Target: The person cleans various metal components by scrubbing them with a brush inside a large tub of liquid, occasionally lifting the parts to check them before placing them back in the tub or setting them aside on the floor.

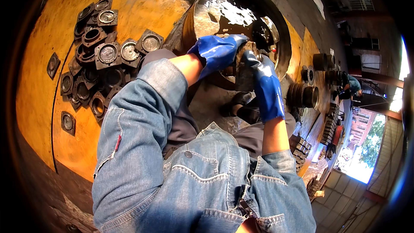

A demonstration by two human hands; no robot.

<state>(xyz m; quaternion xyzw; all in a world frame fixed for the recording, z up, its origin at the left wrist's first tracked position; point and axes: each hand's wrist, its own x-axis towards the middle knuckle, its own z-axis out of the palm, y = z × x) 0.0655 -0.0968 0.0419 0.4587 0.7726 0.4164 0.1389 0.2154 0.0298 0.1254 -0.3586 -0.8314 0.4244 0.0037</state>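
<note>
Both my hands wear blue rubber gloves. My left hand [219, 51] and my right hand [265, 77] are closed on a dark, dirty metal block [244, 72] between them, at the near side of a round metal tub [188, 34]. The block's far face is hidden, but its thick, flat side resembles the square flanged castings nearby. Dark, shiny liquid [235, 11] lies in the tub, reflecting light. On my left, a loose heap of square metal flanges [108, 54] with round centres spreads over a yellow-orange sheet.
The yellow-orange sheet [39, 103] covers the floor at left. To the right stand stacked metal rings [297, 95] and rows of dark metal blocks [299, 146]. Farther off, a person [353, 87] bends over parts near a bright doorway [362, 146].
</note>
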